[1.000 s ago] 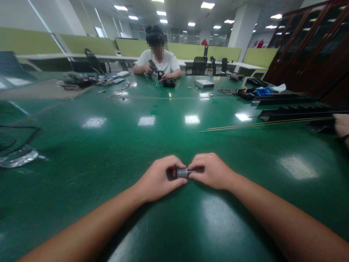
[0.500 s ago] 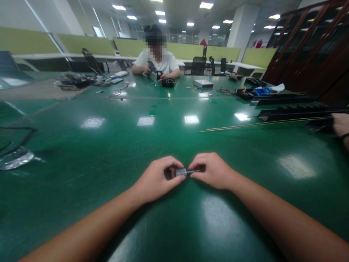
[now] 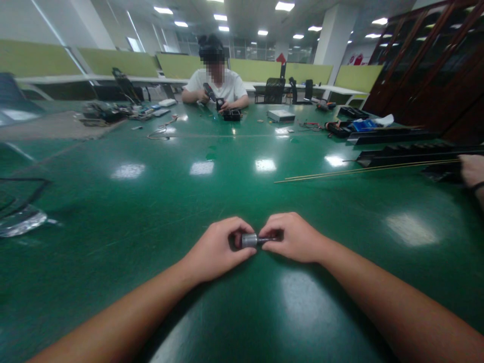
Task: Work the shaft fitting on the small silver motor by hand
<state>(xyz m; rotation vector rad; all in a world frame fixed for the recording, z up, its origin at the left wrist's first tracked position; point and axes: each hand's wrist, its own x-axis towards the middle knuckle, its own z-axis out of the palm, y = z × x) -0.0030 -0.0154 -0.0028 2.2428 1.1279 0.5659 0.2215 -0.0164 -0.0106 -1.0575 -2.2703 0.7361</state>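
Low in the middle of the view, my left hand point(image 3: 223, 249) pinches a small silver metal cylinder point(image 3: 248, 240) between thumb and fingers. A thin dark shaft point(image 3: 266, 240) extends from the cylinder's right end. Thumb and fingertips of my right hand point(image 3: 293, 237) close on that shaft, just right of the cylinder. The piece lies roughly level, close over the green table point(image 3: 227, 196). Its exact kind is too small to make out, and fingers partly cover both ends.
Across the table a person in a white shirt point(image 3: 232, 85) holds a dark tool over a black box point(image 3: 232, 115). Thin yellowish rods point(image 3: 340, 172) and black rails point(image 3: 408, 154) lie at right, near another person's hand point(image 3: 472, 170). A cable and shiny wrap point(image 3: 24, 222) are at left.
My hands stay almost in place. The silver cylinder and dark shaft look slightly turned between my fingers, and the right fingertips have shifted a little left.
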